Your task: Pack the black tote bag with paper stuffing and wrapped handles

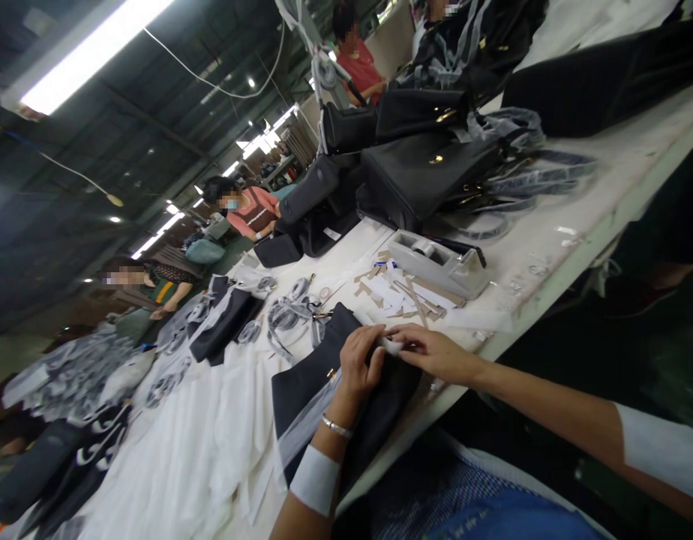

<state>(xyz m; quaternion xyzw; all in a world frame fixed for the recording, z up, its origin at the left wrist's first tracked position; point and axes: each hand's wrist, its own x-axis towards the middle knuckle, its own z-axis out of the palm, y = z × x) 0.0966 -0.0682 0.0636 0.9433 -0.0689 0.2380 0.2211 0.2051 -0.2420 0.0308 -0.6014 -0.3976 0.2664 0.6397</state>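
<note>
A black handbag [308,386] with small gold hardware lies at the table's near edge, in front of me. My left hand [361,361] rests over it, fingers bent around a small white strip of wrapping [390,346]. From the other side, my right hand [436,354] pinches the same white piece between thumb and fingers. Its exact kind is hard to make out, and the fingertips partly cover it. A strip of clear film [310,420] runs across the bag beneath my left wrist.
A tape dispenser [439,264] and paper and cardboard strips [406,292] lie beyond my hands. Black bags [425,176] with wrapped straps are piled behind them. White cloth-like sheets [194,442] cover the left side. Several people [256,214] are along the table.
</note>
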